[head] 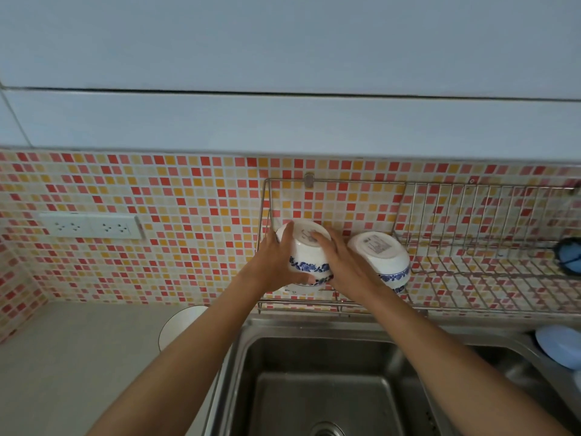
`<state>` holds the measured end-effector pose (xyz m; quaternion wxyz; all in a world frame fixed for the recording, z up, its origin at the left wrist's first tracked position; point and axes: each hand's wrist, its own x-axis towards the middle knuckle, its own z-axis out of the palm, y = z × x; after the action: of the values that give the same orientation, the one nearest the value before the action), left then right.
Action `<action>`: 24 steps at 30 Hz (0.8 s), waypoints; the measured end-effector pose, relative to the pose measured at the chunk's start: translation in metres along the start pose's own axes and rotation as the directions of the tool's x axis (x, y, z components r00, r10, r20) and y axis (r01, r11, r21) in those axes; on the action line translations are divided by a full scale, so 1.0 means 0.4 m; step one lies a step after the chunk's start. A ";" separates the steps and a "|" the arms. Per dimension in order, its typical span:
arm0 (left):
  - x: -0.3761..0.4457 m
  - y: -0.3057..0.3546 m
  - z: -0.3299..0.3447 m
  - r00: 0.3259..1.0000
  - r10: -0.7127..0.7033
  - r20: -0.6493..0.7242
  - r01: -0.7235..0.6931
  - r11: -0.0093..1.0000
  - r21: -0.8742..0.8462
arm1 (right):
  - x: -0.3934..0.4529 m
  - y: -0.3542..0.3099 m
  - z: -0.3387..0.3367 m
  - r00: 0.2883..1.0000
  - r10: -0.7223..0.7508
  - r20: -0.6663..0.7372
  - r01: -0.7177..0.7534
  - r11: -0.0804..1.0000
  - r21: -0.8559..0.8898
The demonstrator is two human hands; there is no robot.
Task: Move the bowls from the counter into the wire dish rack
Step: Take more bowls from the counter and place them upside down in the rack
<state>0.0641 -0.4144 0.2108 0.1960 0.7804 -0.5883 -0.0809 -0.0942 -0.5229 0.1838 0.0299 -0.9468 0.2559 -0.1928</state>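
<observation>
From the head camera, both hands held one upturned bowl [306,253] at the left end of the wire dish rack [471,215], the left hand [276,259] and right hand [342,262] each with its grip closed on a side. A second bowl [382,256] leaned just beside it. The risk looked plain: knocking that neighbour, or releasing before the rim seated, could send china into the sink [323,372]. Another dish [180,322] waited on the worktop [78,357].
</observation>
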 end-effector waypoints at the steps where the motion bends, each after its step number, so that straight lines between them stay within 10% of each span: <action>1: 0.003 -0.002 0.005 1.000 -0.010 0.006 0.010 1.000 0.008 | 0.001 0.000 0.001 1.000 -0.006 0.010 0.006 1.000 -0.025; 9: 0.001 -0.002 0.024 1.000 0.014 -0.016 -0.012 0.995 0.103 | -0.033 -0.029 -0.064 0.988 -0.004 0.156 -0.002 0.999 0.042; 15: -0.051 0.010 0.052 0.975 0.144 -0.167 -0.100 0.964 0.247 | -0.164 -0.025 -0.061 0.947 0.261 -0.185 -0.269 0.963 -0.014; 24: -0.110 -0.010 0.130 0.953 0.283 -0.112 -0.244 0.930 0.275 | -0.280 0.001 -0.012 0.891 0.449 -0.063 -0.452 0.870 -0.194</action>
<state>0.0359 -0.3827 0.1574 0.1454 0.7169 -0.6769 0.0820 -0.1852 -0.4677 0.1491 -0.0250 -0.8575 0.4882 -0.1606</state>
